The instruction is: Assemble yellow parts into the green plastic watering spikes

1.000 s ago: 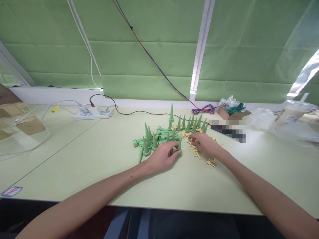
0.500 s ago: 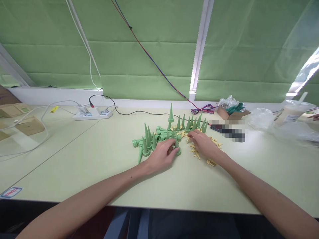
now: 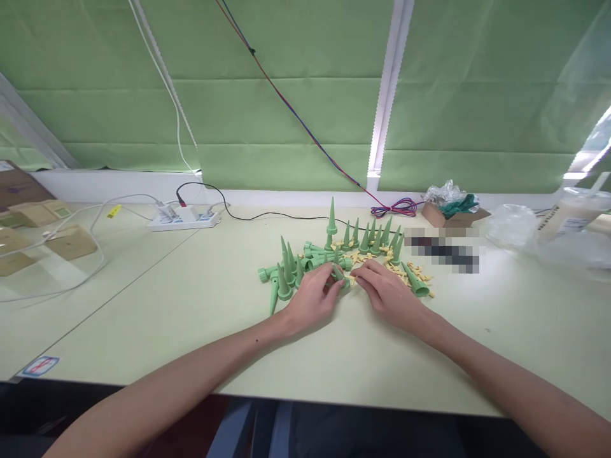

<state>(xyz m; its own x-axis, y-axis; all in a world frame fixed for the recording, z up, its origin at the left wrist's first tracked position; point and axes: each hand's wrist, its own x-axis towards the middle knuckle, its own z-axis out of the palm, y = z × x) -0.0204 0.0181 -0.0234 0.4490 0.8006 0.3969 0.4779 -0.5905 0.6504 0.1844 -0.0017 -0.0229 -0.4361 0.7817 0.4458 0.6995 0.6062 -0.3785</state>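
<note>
My left hand (image 3: 315,294) is closed round a green cone (image 3: 339,277) at the front of the cluster. Just right of it, my right hand (image 3: 386,294) pinches a small yellow piece (image 3: 353,280) near the cone's base. Several green cones stand upright behind and left of my hands, one taller (image 3: 332,219) at the back. Green tubular parts (image 3: 315,252) lie among them. Small yellow pieces (image 3: 424,272) are scattered behind and right of my right hand, with a green cone (image 3: 416,281) lying on its side there.
A white power strip (image 3: 184,221) with cables sits at the back left, near cardboard pieces (image 3: 71,242). At the right are an open box (image 3: 453,219) with a green item and plastic, a blurred dark object (image 3: 446,250) and a drink cup (image 3: 568,216).
My right hand has moved left and slightly towards me, close to my left hand. A green cone lying on its side now shows to its right. The view has shifted slightly.
</note>
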